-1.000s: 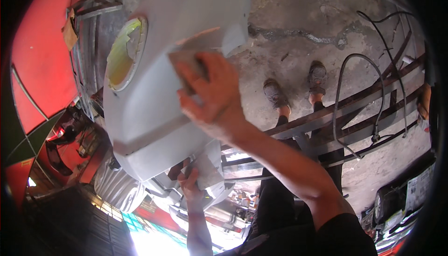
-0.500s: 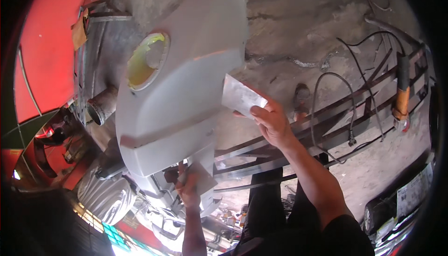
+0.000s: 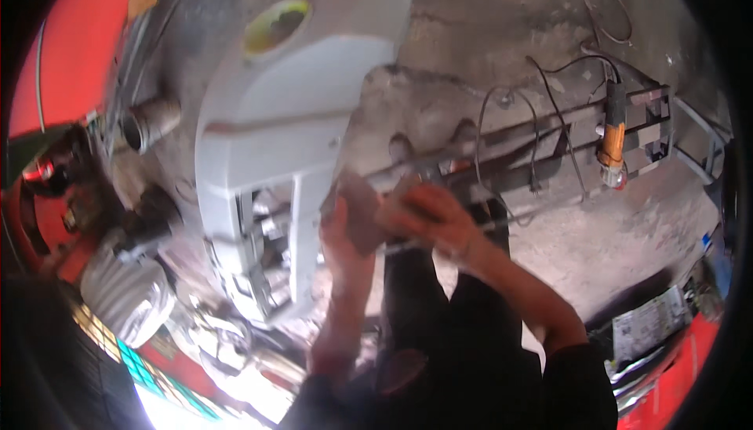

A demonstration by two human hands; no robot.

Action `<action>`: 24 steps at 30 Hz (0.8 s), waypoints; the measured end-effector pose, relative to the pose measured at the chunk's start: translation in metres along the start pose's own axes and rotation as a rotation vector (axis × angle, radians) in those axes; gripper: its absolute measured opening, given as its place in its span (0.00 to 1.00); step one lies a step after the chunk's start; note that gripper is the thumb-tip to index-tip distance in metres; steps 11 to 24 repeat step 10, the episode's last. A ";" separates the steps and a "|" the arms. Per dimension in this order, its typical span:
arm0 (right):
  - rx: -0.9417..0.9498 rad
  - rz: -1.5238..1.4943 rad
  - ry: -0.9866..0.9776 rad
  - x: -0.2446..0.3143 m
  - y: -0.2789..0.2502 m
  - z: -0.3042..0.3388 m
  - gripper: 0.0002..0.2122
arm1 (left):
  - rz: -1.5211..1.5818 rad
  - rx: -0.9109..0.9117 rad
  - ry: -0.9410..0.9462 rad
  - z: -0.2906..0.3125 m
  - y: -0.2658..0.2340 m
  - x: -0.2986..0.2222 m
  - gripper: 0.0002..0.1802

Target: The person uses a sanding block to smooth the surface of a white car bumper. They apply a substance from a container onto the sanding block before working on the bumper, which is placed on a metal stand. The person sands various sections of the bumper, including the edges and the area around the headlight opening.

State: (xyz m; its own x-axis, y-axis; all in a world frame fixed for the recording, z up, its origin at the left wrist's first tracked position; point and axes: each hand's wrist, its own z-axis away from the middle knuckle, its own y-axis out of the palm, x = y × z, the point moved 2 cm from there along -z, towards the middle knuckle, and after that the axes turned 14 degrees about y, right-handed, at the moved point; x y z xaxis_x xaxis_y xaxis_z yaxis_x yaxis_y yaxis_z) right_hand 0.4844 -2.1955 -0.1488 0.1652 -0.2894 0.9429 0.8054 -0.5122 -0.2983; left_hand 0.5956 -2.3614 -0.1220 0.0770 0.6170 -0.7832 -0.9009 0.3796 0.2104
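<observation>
Both hands are close together in front of my body, beside the lower right edge of a grey car bumper point(image 3: 282, 89). My left hand point(image 3: 343, 242) is closed on a flat brownish-grey sheet point(image 3: 362, 209), possibly sandpaper. My right hand point(image 3: 431, 214) is curled at the sheet's right side, its fingers smeared by motion. What lies within them cannot be made out. The bumper has a round opening edged in yellow-green point(image 3: 274, 26) near its top and slotted openings low down. Neither hand visibly touches it.
A dark metal frame point(image 3: 541, 167) runs across the right, bearing an orange-and-black power tool point(image 3: 613, 136) with a looping black cable point(image 3: 480, 128). A metal pipe point(image 3: 149, 124) and red panels point(image 3: 70, 38) are at the left. Newspaper point(image 3: 649, 322) lies at the lower right.
My right hand has come down and left to meet my left hand, which has risen off the bumper's lower part. The pale sheet in my right hand no longer shows clearly. The view has shifted.
</observation>
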 end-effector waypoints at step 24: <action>0.119 0.348 -0.176 0.083 -0.031 -0.012 0.36 | -0.152 -0.248 0.433 0.083 -0.066 -0.048 0.24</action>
